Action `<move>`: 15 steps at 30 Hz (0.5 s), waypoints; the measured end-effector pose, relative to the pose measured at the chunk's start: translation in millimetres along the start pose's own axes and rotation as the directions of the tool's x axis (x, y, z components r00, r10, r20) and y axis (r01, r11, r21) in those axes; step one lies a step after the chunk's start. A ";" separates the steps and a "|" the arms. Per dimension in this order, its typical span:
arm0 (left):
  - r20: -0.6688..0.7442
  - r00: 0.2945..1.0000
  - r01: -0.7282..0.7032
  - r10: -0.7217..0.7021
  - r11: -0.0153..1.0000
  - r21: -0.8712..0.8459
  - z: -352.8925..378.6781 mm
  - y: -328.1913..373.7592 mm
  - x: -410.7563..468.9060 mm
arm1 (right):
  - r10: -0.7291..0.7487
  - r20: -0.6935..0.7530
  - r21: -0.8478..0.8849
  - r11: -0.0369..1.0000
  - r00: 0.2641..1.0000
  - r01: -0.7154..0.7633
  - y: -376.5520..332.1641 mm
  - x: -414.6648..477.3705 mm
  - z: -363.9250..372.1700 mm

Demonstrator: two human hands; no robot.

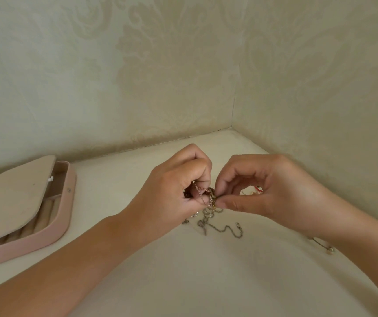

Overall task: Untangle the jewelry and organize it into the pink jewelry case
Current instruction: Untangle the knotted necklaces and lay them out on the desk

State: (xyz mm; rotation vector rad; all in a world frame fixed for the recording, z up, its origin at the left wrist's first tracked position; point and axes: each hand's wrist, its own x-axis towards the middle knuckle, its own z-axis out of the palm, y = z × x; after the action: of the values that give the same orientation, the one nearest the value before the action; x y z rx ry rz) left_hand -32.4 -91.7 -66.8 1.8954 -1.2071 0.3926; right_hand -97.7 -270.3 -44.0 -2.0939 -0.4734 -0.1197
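A tangle of thin chains [209, 203], rose-gold, gold and silver, hangs between my two hands above the cream table. My left hand [172, 191] grips the knot with curled fingers, a rose-gold strand looped over them. My right hand [268, 191] pinches the tangle's right side between thumb and forefinger. Loose chain ends [224, 228] trail down onto the table below. The pink jewelry case [46, 234] lies at the far left, its beige inner flap [12, 197] half raised over padded ring rolls.
A pin with a pearl end [325, 245] lies on the table under my right wrist. A small reddish piece [257, 189] shows behind my right fingers. Patterned cream walls meet in a corner [232, 124] just behind the hands.
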 end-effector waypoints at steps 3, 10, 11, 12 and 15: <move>0.020 1.000 0.023 -0.023 1.000 0.003 0.0 0.0 -0.5 | 0.015 0.034 -0.051 0.999 0.999 -0.013 -0.4 -0.4 -2.1; 0.011 0.981 0.192 -0.193 0.966 -0.172 -1.6 0.9 -0.5 | -0.023 0.028 0.095 0.995 0.999 0.020 -1.9 -1.1 -5.3; 0.014 0.982 0.187 -0.187 0.967 -0.172 -1.6 0.2 -0.1 | -0.028 0.014 0.115 0.993 1.000 0.026 -1.4 -1.0 -5.5; 0.014 0.984 0.177 -0.178 0.969 -0.172 -1.7 -0.4 0.1 | -0.032 0.001 0.133 0.991 0.999 0.032 -1.2 -0.6 -5.4; -0.005 0.987 0.155 -0.160 0.965 -0.212 -2.8 0.4 -0.5 | -0.027 -0.050 0.216 0.976 0.998 0.038 -1.0 1.0 -4.2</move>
State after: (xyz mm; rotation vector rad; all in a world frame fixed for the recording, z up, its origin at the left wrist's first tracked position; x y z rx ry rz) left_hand -32.5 -89.3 -65.3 1.7827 -1.0311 0.1908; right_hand -96.8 -273.1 -40.7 -1.8663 -0.4709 -0.1303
